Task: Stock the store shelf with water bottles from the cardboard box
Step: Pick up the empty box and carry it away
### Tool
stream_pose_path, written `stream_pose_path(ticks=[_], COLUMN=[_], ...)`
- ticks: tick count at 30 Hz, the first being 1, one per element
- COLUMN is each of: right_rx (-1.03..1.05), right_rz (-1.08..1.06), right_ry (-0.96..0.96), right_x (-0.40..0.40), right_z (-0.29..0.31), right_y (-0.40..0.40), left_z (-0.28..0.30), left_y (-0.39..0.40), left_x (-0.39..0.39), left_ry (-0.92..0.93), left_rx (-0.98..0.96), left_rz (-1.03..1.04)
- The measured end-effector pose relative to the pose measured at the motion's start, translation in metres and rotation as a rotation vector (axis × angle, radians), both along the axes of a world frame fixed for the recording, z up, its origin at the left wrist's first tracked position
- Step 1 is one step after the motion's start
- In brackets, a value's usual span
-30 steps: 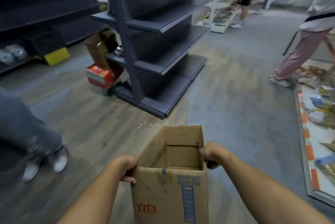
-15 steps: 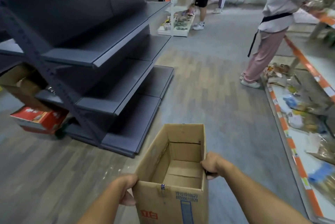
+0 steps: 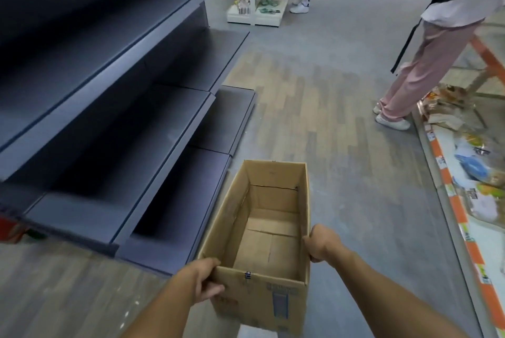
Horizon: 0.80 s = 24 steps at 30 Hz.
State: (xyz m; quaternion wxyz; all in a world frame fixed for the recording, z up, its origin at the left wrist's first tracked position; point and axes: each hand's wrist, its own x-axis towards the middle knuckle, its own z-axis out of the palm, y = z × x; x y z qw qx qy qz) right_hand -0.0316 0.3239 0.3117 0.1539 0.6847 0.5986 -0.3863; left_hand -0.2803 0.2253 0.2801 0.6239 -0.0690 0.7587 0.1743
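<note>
Both hands grip cardboard box [image 3: 276, 228] | left hand [image 3: 200, 280] near corner | right hand [image 3: 322, 242] right wall

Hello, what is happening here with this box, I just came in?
A person is carrying an open cardboard box with both hands: the left hand grips its near left corner and the right hand grips its right rim. No water bottles are visible inside; only the bare cardboard bottom shows. The box is beside a dark shelf unit on the left, whose visible shelves hold nothing. Another person in pink trousers stands at the opposite shelf of packaged goods on the right.
</note>
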Motion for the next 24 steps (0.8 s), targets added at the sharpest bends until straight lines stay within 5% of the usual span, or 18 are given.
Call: stream_pose_path(ticks=[10,24], right_rx=[0.023,-0.068], right_rz=[-0.158,-0.441], right_ry=[0.012,0.150], right_x=[-0.039,-0.071], right_z=[-0.158,-0.448], right_y=[0.166,0.245], left_z=[-0.147,-0.420], left_y=[0.182,0.254], left_x=[-0.037,-0.052], left_ry=[0.080,0.117], left_rx=[0.044,-0.054], left_rz=[0.203,0.504])
